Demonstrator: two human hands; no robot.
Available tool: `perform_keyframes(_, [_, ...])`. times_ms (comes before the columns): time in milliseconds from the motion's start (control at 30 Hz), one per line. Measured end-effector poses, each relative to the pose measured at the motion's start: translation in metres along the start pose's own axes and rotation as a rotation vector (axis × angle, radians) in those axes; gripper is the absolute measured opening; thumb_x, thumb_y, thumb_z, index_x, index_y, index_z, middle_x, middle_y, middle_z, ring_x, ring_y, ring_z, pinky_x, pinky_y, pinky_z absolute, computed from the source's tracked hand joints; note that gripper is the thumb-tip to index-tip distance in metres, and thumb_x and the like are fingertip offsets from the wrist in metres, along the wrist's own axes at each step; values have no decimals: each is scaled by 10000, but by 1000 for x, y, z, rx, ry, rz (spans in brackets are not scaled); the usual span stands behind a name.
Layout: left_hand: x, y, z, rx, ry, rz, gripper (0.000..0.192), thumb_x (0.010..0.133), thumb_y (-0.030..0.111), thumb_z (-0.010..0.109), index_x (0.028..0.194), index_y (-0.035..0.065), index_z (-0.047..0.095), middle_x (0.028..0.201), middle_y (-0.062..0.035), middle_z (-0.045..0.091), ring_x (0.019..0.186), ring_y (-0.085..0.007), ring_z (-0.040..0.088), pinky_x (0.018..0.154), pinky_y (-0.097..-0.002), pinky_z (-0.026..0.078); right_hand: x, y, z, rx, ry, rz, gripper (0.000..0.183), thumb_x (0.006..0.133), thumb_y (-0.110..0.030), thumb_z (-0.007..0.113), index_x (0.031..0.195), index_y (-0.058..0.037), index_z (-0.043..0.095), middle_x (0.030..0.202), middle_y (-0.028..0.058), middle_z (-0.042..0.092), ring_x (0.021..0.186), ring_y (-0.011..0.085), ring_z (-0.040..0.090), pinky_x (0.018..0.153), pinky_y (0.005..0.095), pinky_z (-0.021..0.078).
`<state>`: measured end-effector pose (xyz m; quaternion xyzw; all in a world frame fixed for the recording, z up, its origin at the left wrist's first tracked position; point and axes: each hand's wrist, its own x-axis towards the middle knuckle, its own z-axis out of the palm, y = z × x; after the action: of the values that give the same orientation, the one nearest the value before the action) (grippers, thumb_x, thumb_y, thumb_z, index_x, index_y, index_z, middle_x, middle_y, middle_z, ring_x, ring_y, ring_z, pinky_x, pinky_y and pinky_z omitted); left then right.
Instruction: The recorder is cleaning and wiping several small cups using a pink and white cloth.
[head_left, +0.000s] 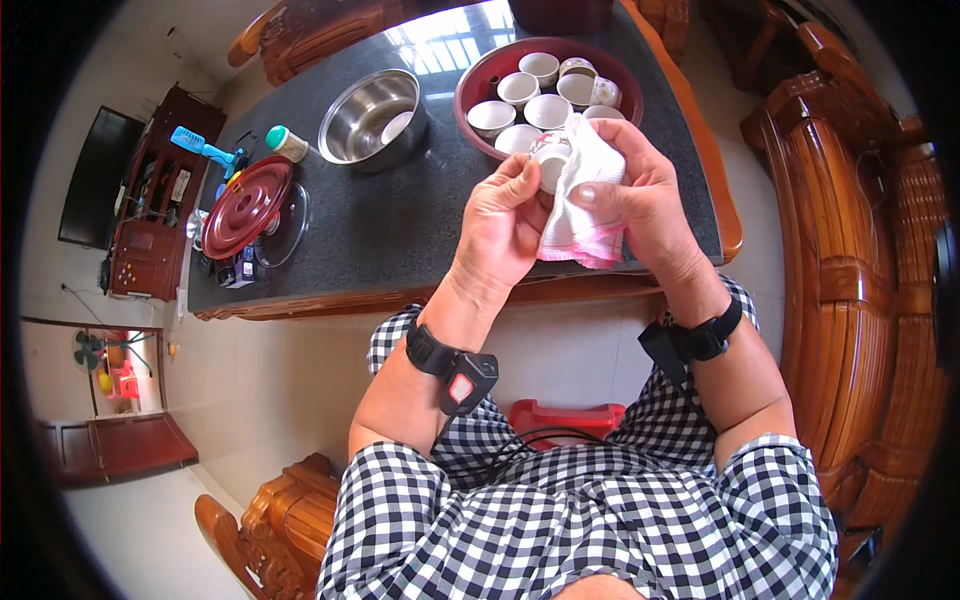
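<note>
My left hand (504, 214) grips a small white cup (553, 171) with a floral pattern, its fingers at the cup's side. In my right hand (646, 196) is a white cloth with a pink edge (581, 214), pressed against the same cup. Just beyond both hands, a dark red basin (474, 69) holds several white cups (518, 89), some with painted flowers. Left of it on the dark tabletop (360, 232) stands a stainless steel bowl (350, 112) with one white cup (397, 128) lying inside.
Toward the table's left end are a dark red lid (247, 208), a glass lid (289, 236), a jar with a green cap (287, 142) and a blue plastic brush or comb (201, 147). A carved wooden bench (840, 300) stands on the right, and a red stool (567, 421) is beneath me.
</note>
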<state>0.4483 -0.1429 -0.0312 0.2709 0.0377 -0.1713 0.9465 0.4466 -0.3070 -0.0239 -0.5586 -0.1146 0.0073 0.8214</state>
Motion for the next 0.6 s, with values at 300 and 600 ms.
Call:
perform_keyframes(300, [-1,3,-5,285,-278,-96,292,867,127,719,1110,-1,624,890,-131,694,595,-259,676,463,-344,536,4,-6,-15,343,-5,220,247,921,-60,624,1154,19,618,1006,110,703,840,161,705,738,268,579])
perform_keyframes(600, [0,3,-15,23,-142,-33,327,874,219,725,1116,13,647,1092,-91,689,1039,-223,655,947,-374,520,-2,-7,5,-155,-68,2,602,642,54,784,1204,-60,601,1105,44,648,1031,167,626,950,307,488])
